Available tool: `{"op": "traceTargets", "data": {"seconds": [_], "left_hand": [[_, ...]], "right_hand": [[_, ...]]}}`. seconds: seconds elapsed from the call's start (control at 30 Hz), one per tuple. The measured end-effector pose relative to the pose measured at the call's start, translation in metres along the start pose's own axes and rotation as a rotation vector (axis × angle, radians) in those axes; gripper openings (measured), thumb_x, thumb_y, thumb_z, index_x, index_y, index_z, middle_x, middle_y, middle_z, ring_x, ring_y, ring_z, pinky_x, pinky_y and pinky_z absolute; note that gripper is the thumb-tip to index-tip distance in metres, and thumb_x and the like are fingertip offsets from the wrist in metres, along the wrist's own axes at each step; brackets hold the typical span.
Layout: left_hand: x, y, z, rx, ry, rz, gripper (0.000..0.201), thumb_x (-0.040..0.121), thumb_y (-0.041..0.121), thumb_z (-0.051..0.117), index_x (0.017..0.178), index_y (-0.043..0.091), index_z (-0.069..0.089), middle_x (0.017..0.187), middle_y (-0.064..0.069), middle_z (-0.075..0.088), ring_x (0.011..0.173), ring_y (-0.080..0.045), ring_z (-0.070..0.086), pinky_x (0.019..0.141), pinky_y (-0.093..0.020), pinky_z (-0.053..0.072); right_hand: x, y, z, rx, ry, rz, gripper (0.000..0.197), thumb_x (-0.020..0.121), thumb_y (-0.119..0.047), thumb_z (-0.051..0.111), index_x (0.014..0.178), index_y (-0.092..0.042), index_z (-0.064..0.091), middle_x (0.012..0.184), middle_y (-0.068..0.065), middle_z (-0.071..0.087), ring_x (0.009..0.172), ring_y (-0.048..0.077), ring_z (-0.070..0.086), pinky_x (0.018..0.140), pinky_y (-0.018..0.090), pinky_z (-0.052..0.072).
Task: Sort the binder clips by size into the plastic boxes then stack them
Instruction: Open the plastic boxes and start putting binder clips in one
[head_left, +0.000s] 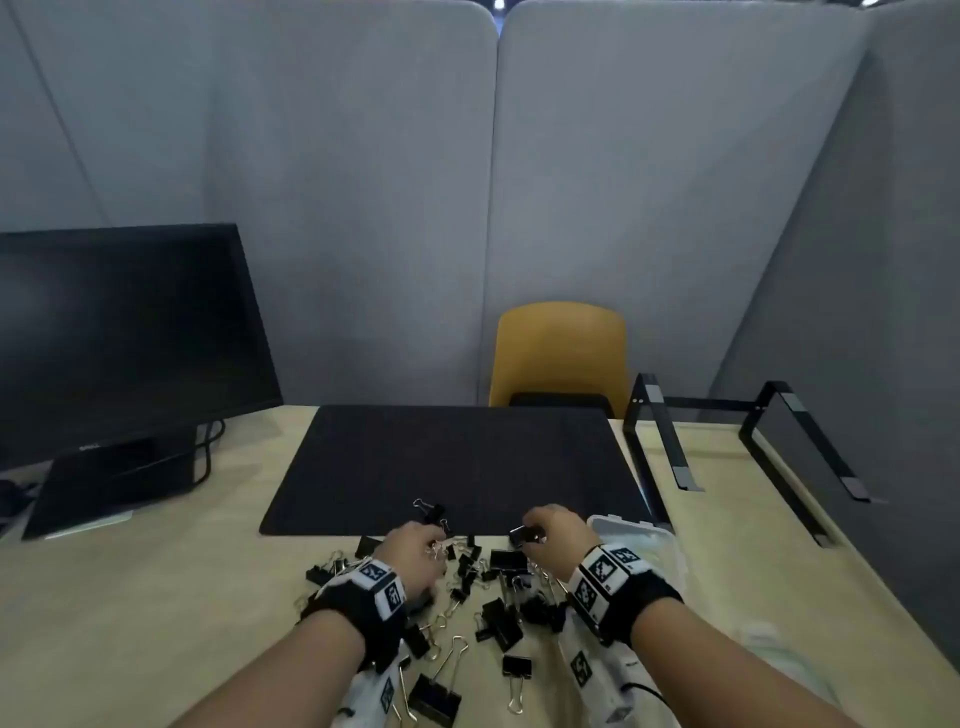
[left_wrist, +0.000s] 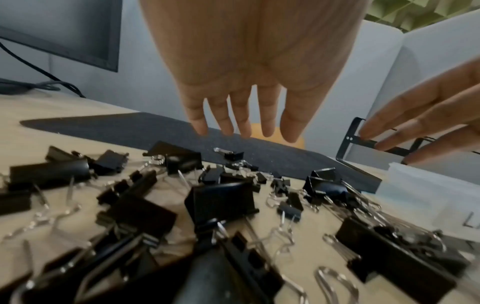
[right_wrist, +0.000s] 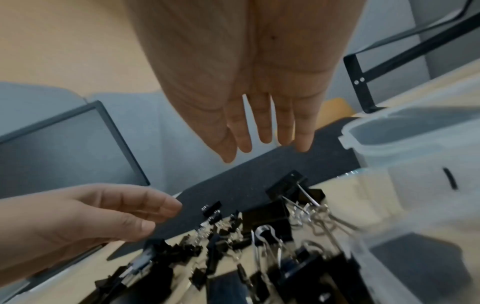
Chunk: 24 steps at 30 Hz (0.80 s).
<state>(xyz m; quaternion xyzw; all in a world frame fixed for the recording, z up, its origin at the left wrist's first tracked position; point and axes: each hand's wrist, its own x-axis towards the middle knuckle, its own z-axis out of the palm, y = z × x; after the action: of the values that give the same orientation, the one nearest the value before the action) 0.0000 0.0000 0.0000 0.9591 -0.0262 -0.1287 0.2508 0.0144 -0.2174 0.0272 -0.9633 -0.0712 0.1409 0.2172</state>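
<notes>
A pile of black binder clips of mixed sizes lies on the wooden table just in front of the black mat. In the left wrist view the clips show large and small ones tangled together. My left hand hovers over the pile's far left part, fingers straight and holding nothing. My right hand hovers over the far right part, fingers also straight and empty. A translucent plastic box stands right of that hand. In the right wrist view the box is open-topped.
A black mat covers the table's middle. A dark monitor with its cables stands at the back left. A black metal stand sits at the back right. A yellow chair is behind the table.
</notes>
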Motion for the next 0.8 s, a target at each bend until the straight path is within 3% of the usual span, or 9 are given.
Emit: {"op": "traceTargets", "data": {"seconds": [0.17,0.37,0.6,0.8], "left_hand": [[0.011,0.002,0.018,-0.029,-0.03,0.051,0.043,0.089,0.023,0.053,0.132,0.026,0.051,0.137,0.004,0.047,0.123,-0.014,0.048,0.103,-0.029,0.04],[0.038,0.016,0.039,-0.028,-0.019,0.201,0.041,0.091,0.026,0.053,0.131,0.026,0.051,0.134,0.008,0.051,0.123,-0.01,0.047,0.105,-0.026,0.037],[0.063,0.027,0.054,0.04,-0.083,0.225,0.039,0.092,0.033,0.05,0.13,0.024,0.052,0.131,0.002,0.054,0.122,-0.017,0.048,0.102,-0.033,0.04],[0.071,0.033,0.061,0.206,-0.125,0.262,0.038,0.086,0.043,0.057,0.122,0.032,0.056,0.12,0.005,0.056,0.117,-0.019,0.046,0.1,-0.034,0.037]], "right_hand": [[0.012,0.006,0.015,0.048,-0.011,0.138,0.033,0.089,-0.012,0.051,0.121,-0.014,0.056,0.129,0.007,0.047,0.115,0.025,0.052,0.097,0.029,0.043],[0.033,0.009,0.026,0.046,-0.002,0.181,0.042,0.085,-0.007,0.05,0.126,-0.015,0.05,0.136,0.008,0.04,0.118,0.028,0.049,0.102,0.034,0.042],[0.056,0.012,0.028,-0.01,-0.062,0.189,0.04,0.083,-0.005,0.048,0.122,-0.013,0.053,0.127,0.011,0.046,0.113,0.03,0.052,0.097,0.035,0.045],[0.064,0.014,0.033,-0.132,-0.119,0.231,0.035,0.086,-0.011,0.054,0.12,-0.008,0.049,0.122,0.015,0.047,0.111,0.033,0.051,0.092,0.038,0.047]]}}
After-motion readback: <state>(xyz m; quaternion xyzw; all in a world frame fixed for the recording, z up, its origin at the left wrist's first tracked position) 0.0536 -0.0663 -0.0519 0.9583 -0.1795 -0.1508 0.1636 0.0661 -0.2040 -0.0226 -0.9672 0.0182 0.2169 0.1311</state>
